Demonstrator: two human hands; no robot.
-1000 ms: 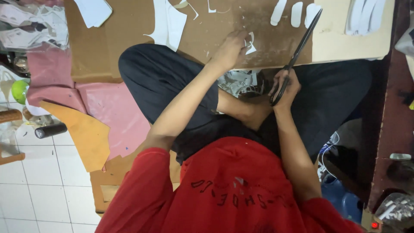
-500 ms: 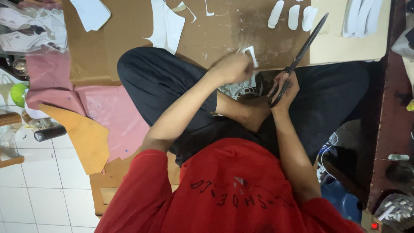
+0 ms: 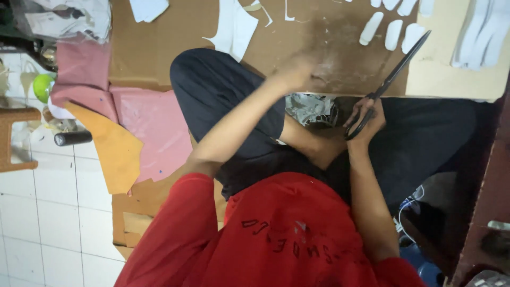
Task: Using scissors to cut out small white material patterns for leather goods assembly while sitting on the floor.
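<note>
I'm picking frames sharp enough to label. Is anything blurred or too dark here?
Head view: the left hand is smeared by motion blur, its fingers unreadable; the right hand and its black scissors are sharp; the lower right corner sinks into deep shadow; the cardboard is evenly lit, without glare.

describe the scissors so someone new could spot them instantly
Start at the big brown cardboard sheet on the floor, then go to its right end, near the white oval cutouts. The scissors slant up from the right hand: long, black and thin, unlike the pale pieces around them.
</note>
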